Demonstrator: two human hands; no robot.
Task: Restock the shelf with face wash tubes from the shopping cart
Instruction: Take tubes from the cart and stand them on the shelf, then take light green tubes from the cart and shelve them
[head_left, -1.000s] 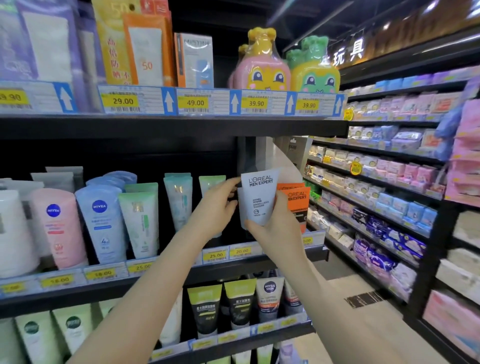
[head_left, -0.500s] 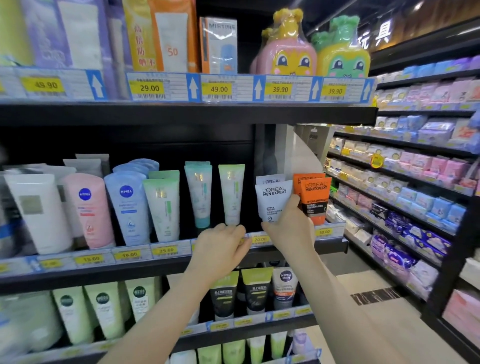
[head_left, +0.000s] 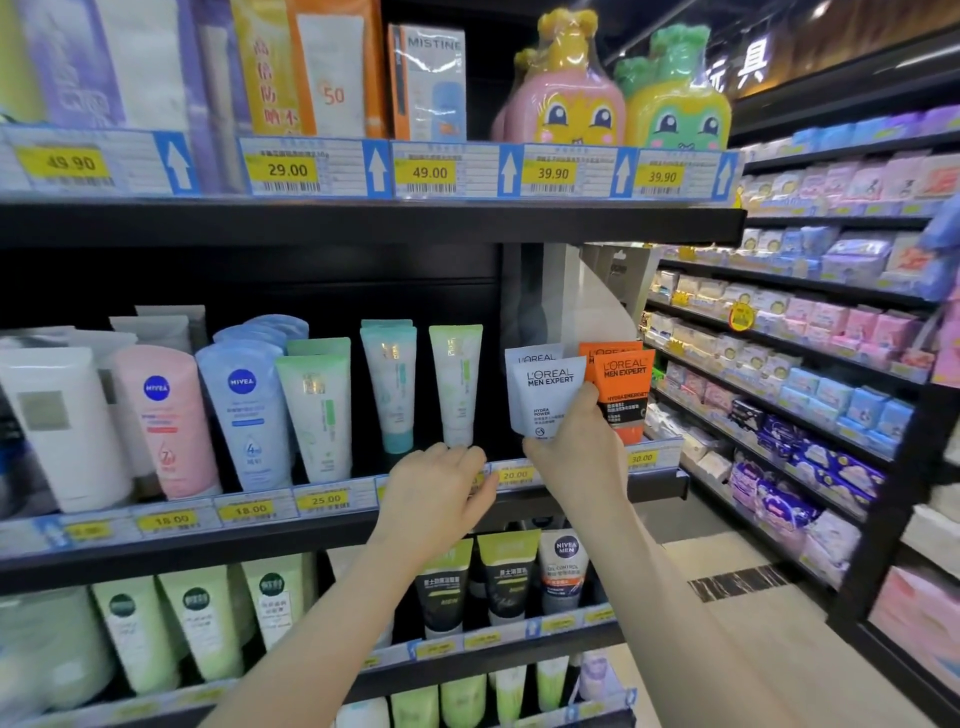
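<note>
A white L'Oreal Men Expert face wash tube stands cap-down at the right end of the middle shelf, in front of another white one. My right hand grips its lower part, thumb up its right side. Orange L'Oreal tubes stand just to its right. My left hand hangs with loosely curled fingers at the shelf's front edge, below a pale green tube, holding nothing. The shopping cart is out of view.
Nivea and other tubes fill the middle shelf to the left. Price tags line its edge. Boxed goods and cartoon bottles sit on the shelf above; men's tubes below. An aisle with packaged goods runs to the right.
My left hand let go of the white tube and dropped to the shelf edge. My right hand set the tube down on the shelf beside the orange ones.
</note>
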